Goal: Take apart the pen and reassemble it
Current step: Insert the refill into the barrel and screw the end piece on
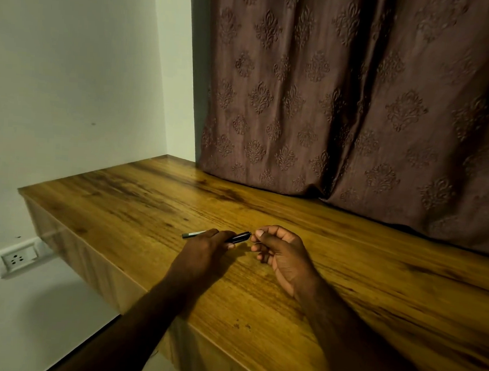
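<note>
1. Over wooden desk, near front edge: pen held level, just above the top; L hand clamped round barrel; R hand fingertips pinched together at dark end.
2. Advice, judged: steady barrel w/ L; twist end w/ R, no bending; keep small parts over desk.
3. Markings: none legible on pen; wall socket unlabelled.

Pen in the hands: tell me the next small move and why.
Probably pinch the dark end of the pen with the right hand and twist or pull it off. The left hand already grips the middle, the pen looks to be in one piece, and the right fingertips sit just beside that end, seemingly not gripping it.
</note>
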Demonstrator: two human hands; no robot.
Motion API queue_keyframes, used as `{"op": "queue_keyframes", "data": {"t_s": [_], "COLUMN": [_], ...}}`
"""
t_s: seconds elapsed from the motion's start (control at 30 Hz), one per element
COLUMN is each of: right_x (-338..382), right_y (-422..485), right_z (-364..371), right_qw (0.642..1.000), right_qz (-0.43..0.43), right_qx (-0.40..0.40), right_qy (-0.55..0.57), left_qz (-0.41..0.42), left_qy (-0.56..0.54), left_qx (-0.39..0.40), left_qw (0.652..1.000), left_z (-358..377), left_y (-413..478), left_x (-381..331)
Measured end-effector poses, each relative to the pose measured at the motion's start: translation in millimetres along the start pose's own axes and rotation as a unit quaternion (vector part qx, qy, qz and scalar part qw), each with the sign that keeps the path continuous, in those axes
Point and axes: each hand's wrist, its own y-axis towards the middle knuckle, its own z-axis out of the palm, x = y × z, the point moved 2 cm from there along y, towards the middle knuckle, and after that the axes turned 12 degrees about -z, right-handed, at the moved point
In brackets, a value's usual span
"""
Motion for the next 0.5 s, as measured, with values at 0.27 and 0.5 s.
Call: {"op": "queue_keyframes", "data": {"t_s": [0.27, 0.5], "right_x": [-2.9, -3.3], "right_y": [0.0, -0.1], "right_z": [1.5, 1.4], "right_qw": [0.999, 0.998], "right_qz": [-0.004, -0.004], "right_qx": [0.011, 0.003], "right_qy": [-0.043, -0.057], "left_qz": [0.004, 0.005], "left_qy": [-0.003, 0.002], "left_qx": [-0.001, 0.004], "left_qw": [1.0, 1.0], "left_z": [0.4, 1.8], "left_y": [-0.3, -0.1], "left_x": [-1.6, 0.6]}}
